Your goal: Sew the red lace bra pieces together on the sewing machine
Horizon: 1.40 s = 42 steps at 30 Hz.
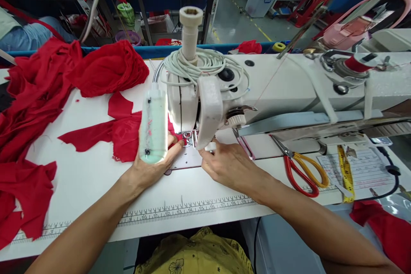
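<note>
A white sewing machine [210,102] stands in the middle, its presser foot [189,137] down by the needle plate [186,160]. My left hand [154,167] is at the left of the foot, its fingertips pinching the edge of a red fabric piece [126,137]; a lamp [152,126] hides part of that hand. The red fabric reaches from the table to the foot. Right of the needle, my right hand [224,165] has its fingers closed near a small white part [211,147]. What these fingers hold is hidden.
Red fabric heaps [109,68] cover the left side of the table. Scissors with red and orange handles [302,167], a yellow tape measure [346,175] and a paper sheet [366,167] lie at right. A ruler strip [186,209] runs along the front edge.
</note>
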{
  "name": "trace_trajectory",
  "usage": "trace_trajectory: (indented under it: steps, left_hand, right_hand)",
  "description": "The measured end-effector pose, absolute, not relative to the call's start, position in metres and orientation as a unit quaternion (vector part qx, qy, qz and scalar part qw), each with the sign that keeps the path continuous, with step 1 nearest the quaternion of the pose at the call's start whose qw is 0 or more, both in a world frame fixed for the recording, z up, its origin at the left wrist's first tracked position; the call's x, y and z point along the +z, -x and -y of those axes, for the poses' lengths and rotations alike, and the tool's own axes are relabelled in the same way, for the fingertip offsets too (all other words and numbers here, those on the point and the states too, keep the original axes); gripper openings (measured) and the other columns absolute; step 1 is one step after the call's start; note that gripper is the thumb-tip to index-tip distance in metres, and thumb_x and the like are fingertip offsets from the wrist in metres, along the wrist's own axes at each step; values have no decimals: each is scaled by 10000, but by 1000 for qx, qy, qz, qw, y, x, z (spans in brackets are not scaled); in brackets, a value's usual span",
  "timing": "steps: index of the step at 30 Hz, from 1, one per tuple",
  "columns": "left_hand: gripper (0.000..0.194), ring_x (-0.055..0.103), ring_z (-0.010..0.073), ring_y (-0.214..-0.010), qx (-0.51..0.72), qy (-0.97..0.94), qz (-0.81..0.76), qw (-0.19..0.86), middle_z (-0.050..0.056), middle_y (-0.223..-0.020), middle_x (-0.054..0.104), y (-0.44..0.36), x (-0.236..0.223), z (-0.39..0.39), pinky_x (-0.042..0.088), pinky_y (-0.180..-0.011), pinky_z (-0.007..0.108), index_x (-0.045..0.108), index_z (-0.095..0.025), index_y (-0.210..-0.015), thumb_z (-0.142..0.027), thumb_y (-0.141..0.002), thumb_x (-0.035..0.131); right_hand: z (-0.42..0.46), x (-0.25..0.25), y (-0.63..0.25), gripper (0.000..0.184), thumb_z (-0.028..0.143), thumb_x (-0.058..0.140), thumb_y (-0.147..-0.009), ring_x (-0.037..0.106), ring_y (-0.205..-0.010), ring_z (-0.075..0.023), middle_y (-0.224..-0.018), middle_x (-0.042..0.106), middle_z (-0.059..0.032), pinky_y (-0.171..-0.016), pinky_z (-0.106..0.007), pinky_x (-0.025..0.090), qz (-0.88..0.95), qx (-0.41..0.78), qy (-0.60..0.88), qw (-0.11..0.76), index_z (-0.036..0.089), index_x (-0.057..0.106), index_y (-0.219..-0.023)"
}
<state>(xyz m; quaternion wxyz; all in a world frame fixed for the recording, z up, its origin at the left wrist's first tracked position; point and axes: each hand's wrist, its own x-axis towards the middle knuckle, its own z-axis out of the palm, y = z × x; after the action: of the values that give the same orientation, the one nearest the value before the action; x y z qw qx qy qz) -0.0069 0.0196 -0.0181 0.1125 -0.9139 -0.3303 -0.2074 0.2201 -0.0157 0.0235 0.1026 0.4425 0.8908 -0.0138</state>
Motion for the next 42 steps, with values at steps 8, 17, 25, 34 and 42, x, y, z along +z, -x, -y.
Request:
trace_trajectory:
  steps: [8, 17, 25, 34, 42]
  left_hand:
    - [141, 612, 194, -773, -215, 908, 355, 54, 15, -761, 644, 7, -9, -15, 488, -851, 451, 665, -200, -902, -124, -909, 546]
    - [267, 645, 214, -860, -228, 911, 343, 26, 49, -845, 677, 11, -17, -17, 521, -828, 424, 682, -190, -1050, -66, -891, 508]
    - [275, 606, 189, -735, -189, 928, 313, 77, 40, -779, 649, 11, -16, -21, 520, -765, 416, 694, -209, -1069, -80, -907, 512]
    - [394, 653, 298, -1001, -135, 926, 319, 147, 93, -970, 713, 13, -25, -12, 504, -825, 481, 645, -210, -1183, -37, -851, 522]
    - [335, 676, 266, -1046, -144, 918, 303, 212, 128, -1010, 740, 1, -12, 4, 524, -778, 383, 618, -88, -1186, 19, -909, 464]
  right_hand:
    - [14, 25, -219, 326, 117, 365, -934, 477, -613, -141, -990, 624, -140, -490, -273, 267, -888, -31, -445, 108, 124, 680, -1014]
    - [14, 28, -219, 335, 93, 341, -931, 491, -615, -147, -965, 616, -130, -483, -283, 258, -888, -42, -441, 118, 134, 673, -951]
    - [14, 26, -219, 331, 109, 362, -931, 496, -615, -145, -1006, 628, -147, -498, -274, 302, -889, -38, -442, 109, 125, 689, -984]
    - [19, 19, -225, 306, 153, 386, -941, 430, -552, -117, -884, 600, -101, -479, -275, 223, -889, 12, -456, 43, 126, 675, -1035]
    - [27, 2, -231, 310, 155, 412, -931, 311, -545, -114, -825, 553, -48, -484, -254, 187, -879, 15, -467, -96, 145, 706, -1028]
